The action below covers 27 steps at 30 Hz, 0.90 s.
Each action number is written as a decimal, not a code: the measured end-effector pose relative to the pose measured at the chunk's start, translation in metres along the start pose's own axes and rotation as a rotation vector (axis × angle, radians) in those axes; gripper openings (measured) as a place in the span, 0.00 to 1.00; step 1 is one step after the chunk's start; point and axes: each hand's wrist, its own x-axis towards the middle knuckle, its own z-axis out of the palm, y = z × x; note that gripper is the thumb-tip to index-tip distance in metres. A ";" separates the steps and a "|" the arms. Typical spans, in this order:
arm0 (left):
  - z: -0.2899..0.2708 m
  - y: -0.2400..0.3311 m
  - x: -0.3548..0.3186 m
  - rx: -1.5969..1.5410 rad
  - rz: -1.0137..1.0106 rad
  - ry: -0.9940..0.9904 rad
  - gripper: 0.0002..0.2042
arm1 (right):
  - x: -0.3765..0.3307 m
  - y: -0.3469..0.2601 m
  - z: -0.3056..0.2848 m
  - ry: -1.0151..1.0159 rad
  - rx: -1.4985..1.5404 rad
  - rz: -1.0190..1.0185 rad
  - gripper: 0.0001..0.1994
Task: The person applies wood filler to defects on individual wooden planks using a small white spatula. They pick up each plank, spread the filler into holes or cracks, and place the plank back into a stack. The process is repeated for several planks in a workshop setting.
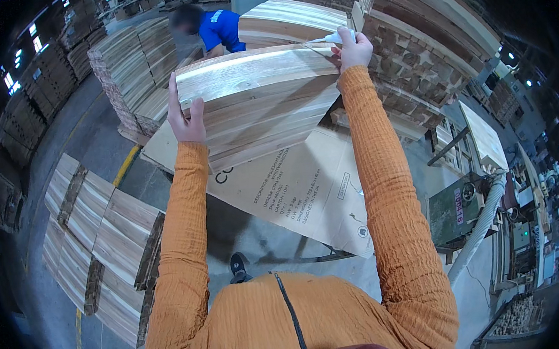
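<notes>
Gripping the wooden panel [259, 102] by its near-left edge, the left hand [185, 119] curls fingers around it. The right hand [353, 50], at the panel's far-right corner, pinches a white tool [330, 39]. Beneath the panel lies brown cardboard [306, 192].

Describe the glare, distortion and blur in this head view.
Head view: overhead light puts a bright sheen on the top face of the pale striped wooden panel gripped by the left hand and right hand; fisheye bends the stacked timber toward a dark rim; the co-worker's face is blurred.
</notes>
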 end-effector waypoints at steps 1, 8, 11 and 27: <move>0.000 0.001 0.000 -0.023 -0.020 -0.003 0.33 | 0.001 0.001 0.000 0.005 0.009 -0.008 0.12; -0.003 -0.002 -0.003 -0.066 -0.128 -0.025 0.33 | 0.003 0.004 0.001 0.021 -0.024 -0.013 0.12; -0.005 -0.008 -0.002 -0.034 -0.081 -0.015 0.33 | 0.003 0.003 0.002 0.020 -0.037 -0.002 0.12; -0.002 -0.003 -0.002 -0.016 -0.066 -0.009 0.35 | 0.001 0.001 0.001 0.030 -0.084 0.002 0.12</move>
